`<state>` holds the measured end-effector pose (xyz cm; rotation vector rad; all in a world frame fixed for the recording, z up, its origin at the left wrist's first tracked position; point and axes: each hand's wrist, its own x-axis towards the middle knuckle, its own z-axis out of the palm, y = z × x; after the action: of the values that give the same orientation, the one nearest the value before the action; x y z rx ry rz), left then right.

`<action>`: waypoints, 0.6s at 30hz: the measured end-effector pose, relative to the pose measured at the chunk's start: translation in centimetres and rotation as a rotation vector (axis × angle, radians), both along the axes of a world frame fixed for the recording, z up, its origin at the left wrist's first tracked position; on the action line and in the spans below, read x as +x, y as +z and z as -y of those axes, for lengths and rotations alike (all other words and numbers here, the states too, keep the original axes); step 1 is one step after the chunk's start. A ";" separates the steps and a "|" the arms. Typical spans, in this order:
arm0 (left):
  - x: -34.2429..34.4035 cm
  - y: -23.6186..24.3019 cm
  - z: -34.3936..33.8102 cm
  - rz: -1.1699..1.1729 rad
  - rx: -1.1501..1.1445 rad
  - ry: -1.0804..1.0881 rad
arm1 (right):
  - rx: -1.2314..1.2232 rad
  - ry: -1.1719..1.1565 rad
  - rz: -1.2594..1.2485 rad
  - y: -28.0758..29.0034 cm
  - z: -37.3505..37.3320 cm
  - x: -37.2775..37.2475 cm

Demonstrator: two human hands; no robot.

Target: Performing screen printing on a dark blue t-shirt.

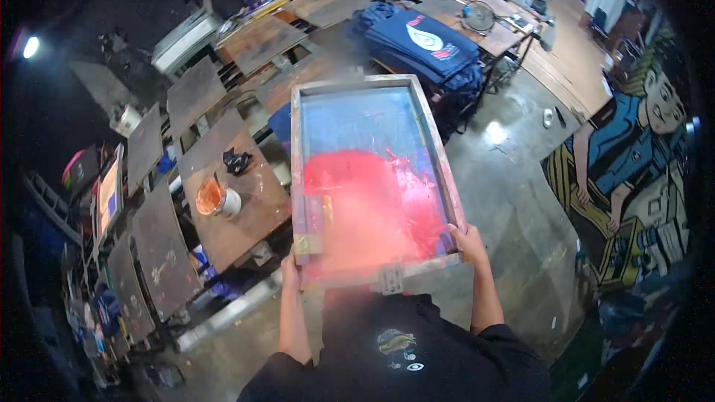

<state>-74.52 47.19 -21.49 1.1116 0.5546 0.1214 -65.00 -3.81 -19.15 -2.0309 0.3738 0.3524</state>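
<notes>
I hold a rectangular wooden-framed screen [357,115] out in front of my chest, its blue mesh smeared with red and pink ink over the lower part. My left hand [290,264] is closed on the frame's left side near the lower corner, its fingers partly hidden by the frame. My right hand [467,242] grips the right side near the lower corner. A small metal bracket [392,279] is on the frame's near edge.
Flat boards on racks [195,93] fill the left, one holding an orange-stained bucket [220,197] and black crumpled material [237,161]. Dark printed shirts [417,37] are stacked beyond the screen, near a fan [477,16]. Concrete floor [514,179] and a painted panel [618,179] lie right.
</notes>
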 end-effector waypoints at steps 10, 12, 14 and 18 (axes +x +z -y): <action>6.0 5.3 -2.4 0.028 0.045 0.121 | 0.027 0.116 0.107 7.1 -5.5 8.6; 7.4 5.6 -2.8 -0.040 0.132 0.094 | 0.004 0.127 0.046 8.3 -5.8 11.7; 8.4 3.4 -3.9 0.061 0.155 0.169 | -0.054 0.157 0.027 9.8 -6.8 14.0; 11.9 1.2 -6.1 -0.040 0.060 0.122 | -0.135 0.198 0.066 9.0 -7.4 18.9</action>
<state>-62.65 53.32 -20.31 1.1404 0.6587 0.2232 -46.10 3.56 -10.18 -2.2127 0.1593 0.3890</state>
